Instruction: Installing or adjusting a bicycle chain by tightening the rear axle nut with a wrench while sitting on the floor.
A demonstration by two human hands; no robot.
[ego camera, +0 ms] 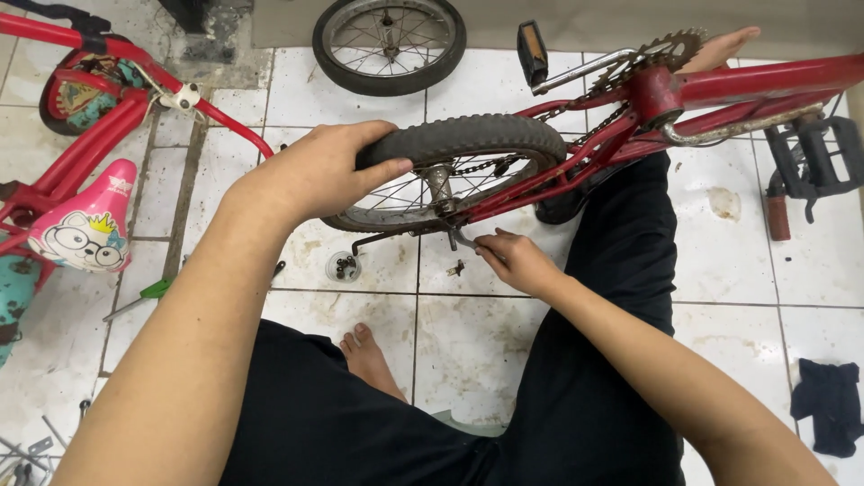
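Left hand: our left hand [317, 174] is clenched over the top of the black rubber tyre of the small spoked rear wheel [450, 171], fingers curled onto the tread.
Right hand: our right hand [515, 261] pinches a slim grey metal tool [464, 239] set at the wheel's axle, at about 5 o'clock from the hub.
Wheel: it sits in the rear fork of the upturned red steel bicycle frame [720, 90], in the middle of the view, above the white tiled floor [747, 270].
In the way: the red fork arms and the chain [486, 165] cross in front of the spokes, and a thin dark stay runs below the rim towards 8 o'clock.
Drive parts: a toothed chainring [661, 52] at 1 o'clock, black pedals [814, 157] at 3 o'clock.
Floor around: a small clear dish of dark bits [343, 265] just left of the axle; a loose spoked wheel [389, 40] at 12 o'clock; a pink cartoon saddle [85, 223] at 9 o'clock; a dark cloth [828, 405] at 4 o'clock.
Legs: our black trousers [576, 414] and a bare foot [369, 355] lie beneath the wheel.
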